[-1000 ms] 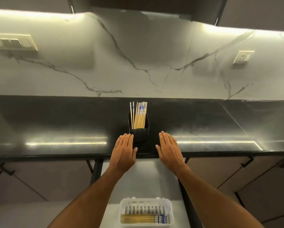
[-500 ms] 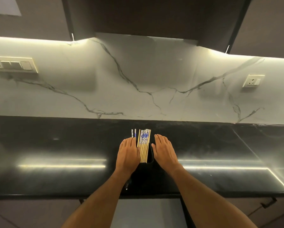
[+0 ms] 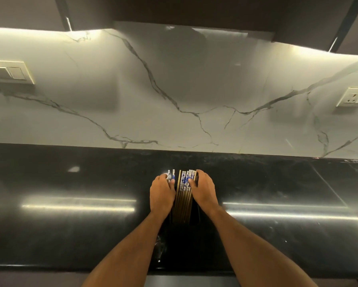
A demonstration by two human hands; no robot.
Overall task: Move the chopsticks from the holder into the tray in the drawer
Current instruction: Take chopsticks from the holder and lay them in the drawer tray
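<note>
A bundle of wooden chopsticks with blue-and-white patterned tops stands in a black holder on the black countertop. My left hand is closed around two or three chopsticks at the bundle's left side. My right hand curls around the larger group on the right, thumb across their patterned tops. The holder is dark against the counter and mostly hidden between my wrists. The drawer and its tray are out of view.
The glossy black countertop runs the full width, its front edge near the bottom. A white marble backsplash rises behind, with a switch plate at left and a socket at right. Dark cabinets hang overhead.
Both hands have moved forward from the counter's front edge to the holder and closed on the chopsticks. The view has tilted up, so the open drawer and tray have dropped out of sight.
</note>
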